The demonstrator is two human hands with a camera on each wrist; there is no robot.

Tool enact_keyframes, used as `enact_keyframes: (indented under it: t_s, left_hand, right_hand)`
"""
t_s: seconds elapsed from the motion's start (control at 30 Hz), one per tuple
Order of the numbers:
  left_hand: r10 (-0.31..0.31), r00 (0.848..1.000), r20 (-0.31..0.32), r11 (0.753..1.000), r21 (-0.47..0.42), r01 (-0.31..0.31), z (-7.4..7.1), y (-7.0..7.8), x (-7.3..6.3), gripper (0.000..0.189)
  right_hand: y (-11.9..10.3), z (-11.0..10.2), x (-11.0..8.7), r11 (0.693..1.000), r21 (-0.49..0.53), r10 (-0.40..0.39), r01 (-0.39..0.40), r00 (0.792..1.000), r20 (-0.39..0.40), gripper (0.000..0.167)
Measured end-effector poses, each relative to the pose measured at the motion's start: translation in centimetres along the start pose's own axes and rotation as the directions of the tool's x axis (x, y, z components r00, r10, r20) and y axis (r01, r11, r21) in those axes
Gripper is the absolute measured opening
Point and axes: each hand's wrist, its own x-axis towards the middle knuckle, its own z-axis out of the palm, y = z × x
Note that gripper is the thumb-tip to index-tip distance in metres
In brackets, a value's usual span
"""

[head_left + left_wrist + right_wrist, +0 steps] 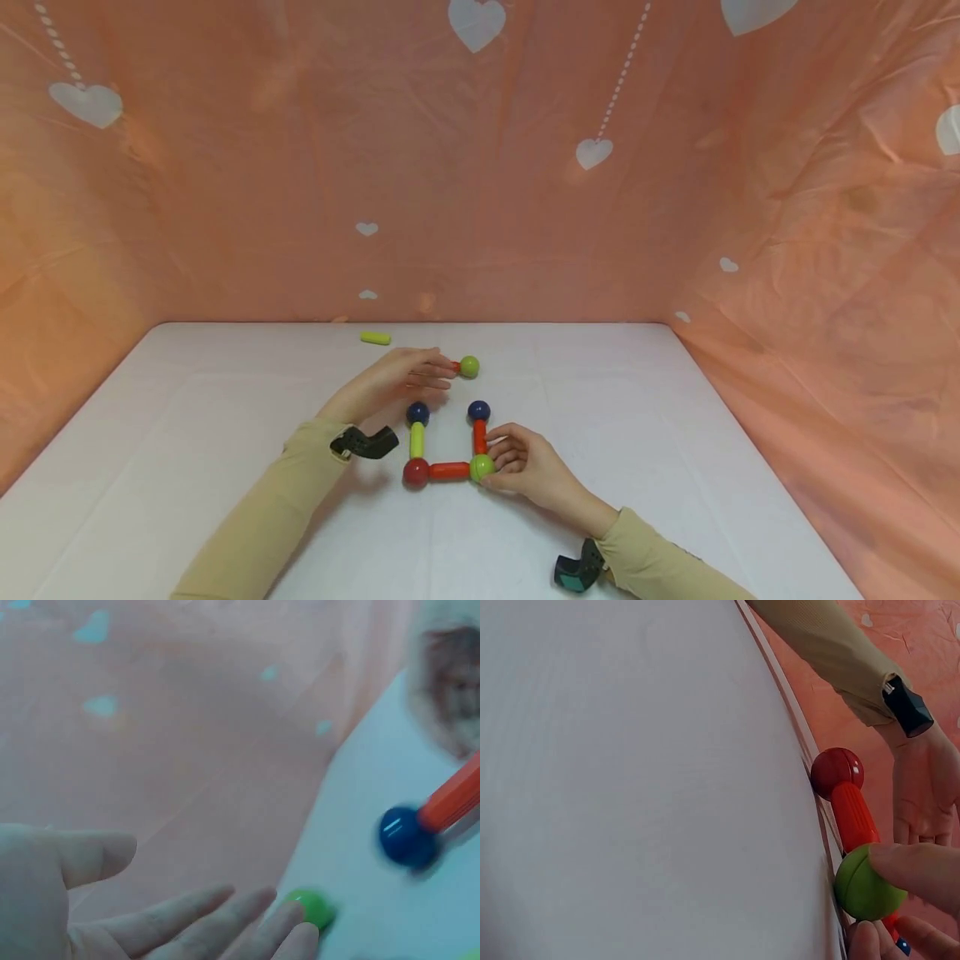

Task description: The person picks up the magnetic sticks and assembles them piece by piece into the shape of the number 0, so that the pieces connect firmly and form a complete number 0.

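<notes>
On the white table lies a U-shaped frame of rods and balls. A red ball (416,473) and a green ball (482,468) form its near corners, joined by a red rod (449,472). From them a yellow-green rod (417,440) and another red rod (479,436) run away to two dark blue balls (478,410). My right hand (536,471) pinches the near green ball (866,883) between thumb and fingers. Beyond the frame, my left hand (401,377) hovers with fingers extended, beside a farther green ball (468,367) with a red rod, partly hidden by the fingers.
A loose yellow-green rod (375,337) lies near the table's back edge. An orange cloth (480,183) with white hearts hangs behind and along the sides of the white table (600,392). Both wrists wear a black camera mount (365,442).
</notes>
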Motion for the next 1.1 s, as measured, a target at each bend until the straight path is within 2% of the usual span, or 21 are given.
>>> enact_keyframes:
  t_s: [0.1, 0.17, 0.27, 0.37, 0.43, 0.53, 0.6, 0.73, 0.8, 0.87, 0.97, 1.03, 1.1]
  left_hand:
    - [0.046, 0.997, -0.064, 0.999, 0.029, -0.045, -2.2, 0.5, -0.2, 0.048]
    - [0.104, 0.987, -0.119, 0.994, 0.043, -0.100, -3.7, 0.7, -0.3, 0.048]
    - [0.207, 0.956, -0.206, 0.977, 0.091, -0.192, -6.0, 0.8, 0.1, 0.048]
    - [0.271, 0.919, -0.286, 0.962, 0.110, -0.250, -7.8, 0.5, 0.6, 0.048]
    - [0.281, 0.906, -0.317, 0.960, 0.099, -0.263, -9.0, 0.0, 1.0, 0.049]
    - [0.269, 0.896, -0.354, 0.962, 0.063, -0.264, -10.2, -0.8, 1.4, 0.051]
    - [0.243, 0.894, -0.378, 0.968, 0.035, -0.249, -10.7, -1.4, 1.6, 0.053]
    - [0.129, 0.896, -0.426, 0.979, -0.088, -0.183, -10.9, -2.4, 2.1, 0.052]
    - [0.100, 0.895, -0.435, 0.983, -0.096, -0.157, -10.9, -2.7, 2.4, 0.050]
    - [0.100, 0.897, -0.431, 0.990, -0.050, -0.134, -10.9, -2.8, 2.5, 0.048]
    - [0.139, 0.909, -0.392, 0.990, 0.076, -0.118, -11.0, -2.8, 2.7, 0.047]
    - [0.159, 0.921, -0.355, 0.979, 0.178, -0.100, -11.0, -2.8, 2.7, 0.045]
    - [0.192, 0.928, -0.320, 0.955, 0.280, -0.101, -11.0, -3.0, 2.9, 0.043]
  right_hand:
    - [-0.7, 0.0, -0.2, 1.000, -0.002, 0.000, 0.000, 1.000, 0.004, 0.047]
    - [-0.7, 0.0, -0.3, 1.000, -0.004, -0.001, 0.001, 1.000, 0.003, 0.047]
    - [0.0, -0.2, -0.1, 1.000, -0.003, -0.008, 0.008, 1.000, 0.001, 0.049]
    - [0.8, -0.3, 0.1, 1.000, 0.005, -0.014, 0.014, 1.000, 0.001, 0.050]
    - [0.9, -0.3, 0.1, 1.000, 0.007, -0.014, 0.014, 1.000, 0.003, 0.050]
    - [1.0, -0.3, 0.1, 1.000, 0.002, -0.021, 0.021, 1.000, 0.005, 0.049]
    - [1.0, -0.3, 0.0, 1.000, -0.008, -0.025, 0.025, 1.000, 0.001, 0.049]
    - [0.9, -0.2, 0.0, 1.000, -0.008, -0.023, 0.023, 1.000, 0.000, 0.049]
    - [0.9, -0.1, 0.0, 1.000, -0.005, -0.017, 0.017, 1.000, 0.001, 0.049]
    - [0.9, 0.0, 0.0, 1.000, -0.001, -0.011, 0.011, 1.000, 0.002, 0.049]
    - [0.8, 0.0, 0.0, 1.000, -0.003, -0.005, 0.005, 1.000, -0.001, 0.049]
    - [0.8, -0.1, 0.0, 1.000, 0.001, -0.005, 0.005, 1.000, -0.003, 0.050]
    - [0.8, -0.2, 0.0, 1.000, 0.004, -0.006, 0.006, 1.000, -0.005, 0.050]
